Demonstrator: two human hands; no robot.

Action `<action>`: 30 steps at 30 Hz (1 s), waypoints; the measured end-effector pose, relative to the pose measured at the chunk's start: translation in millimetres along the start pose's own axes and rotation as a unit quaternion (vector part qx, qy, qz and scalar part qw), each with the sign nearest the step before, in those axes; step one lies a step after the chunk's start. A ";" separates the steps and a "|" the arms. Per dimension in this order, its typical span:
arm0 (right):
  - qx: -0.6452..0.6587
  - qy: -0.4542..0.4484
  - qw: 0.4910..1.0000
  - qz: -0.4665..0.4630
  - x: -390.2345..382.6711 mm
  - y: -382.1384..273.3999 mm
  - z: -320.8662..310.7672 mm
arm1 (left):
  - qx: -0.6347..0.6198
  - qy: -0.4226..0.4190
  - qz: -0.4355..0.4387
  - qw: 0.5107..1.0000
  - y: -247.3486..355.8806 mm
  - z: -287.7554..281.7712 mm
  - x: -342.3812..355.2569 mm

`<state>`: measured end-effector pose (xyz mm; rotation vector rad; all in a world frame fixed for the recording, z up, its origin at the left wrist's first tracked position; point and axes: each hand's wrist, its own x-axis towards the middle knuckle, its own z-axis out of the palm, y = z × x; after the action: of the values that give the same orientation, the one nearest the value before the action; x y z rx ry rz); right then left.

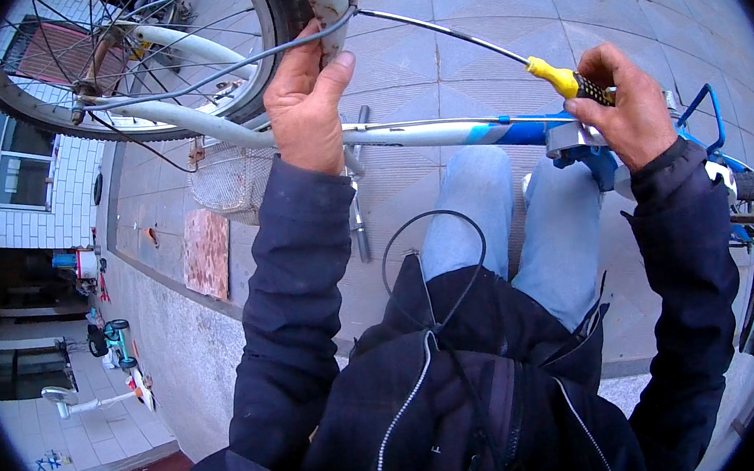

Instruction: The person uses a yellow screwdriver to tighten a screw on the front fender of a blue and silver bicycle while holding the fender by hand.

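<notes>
My left hand (308, 106) is closed on the end of a rusty white mudguard (327, 4) beside the bicycle wheel (285, 17), its thumb on the near side and its fingers partly hidden behind. In my right hand (630, 107) is a screwdriver (552, 75) with a yellow and black handle, pinched by thumb and fingers. Its long shaft slants up and left, and the tip meets the mudguard's edge, where a thin grey stay (225, 76) ends. Whether the tip sits in a screw is too small to tell. Below the shaft runs the white and blue bicycle frame (440, 133).
A wire basket (231, 177) and a handlebar grip (362, 244) lie under the frame. A reddish board (207, 252) rests on the paved ground to the left. Farther left stands a small turquoise-wheeled toy vehicle (118, 338). A black cord loop (430, 217) hangs before my jeans.
</notes>
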<state>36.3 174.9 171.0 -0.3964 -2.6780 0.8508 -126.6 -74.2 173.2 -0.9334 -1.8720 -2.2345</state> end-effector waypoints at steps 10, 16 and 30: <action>0.036 0.005 0.999 0.008 -3.6 1.7 -1.1 | 0.008 -0.006 -0.005 1.000 1.3 0.3 -0.9; 0.047 -0.013 0.999 0.018 -5.5 -1.4 -0.4 | 0.007 -0.002 0.006 1.000 0.3 0.8 -0.4; 0.027 0.017 0.999 0.001 -3.4 0.0 7.6 | 0.006 -0.002 0.004 1.000 0.2 0.9 -0.1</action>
<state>36.6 169.9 164.4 -0.3983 -2.6173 0.9075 -126.1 -73.4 173.4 -0.9430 -1.8764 -2.2169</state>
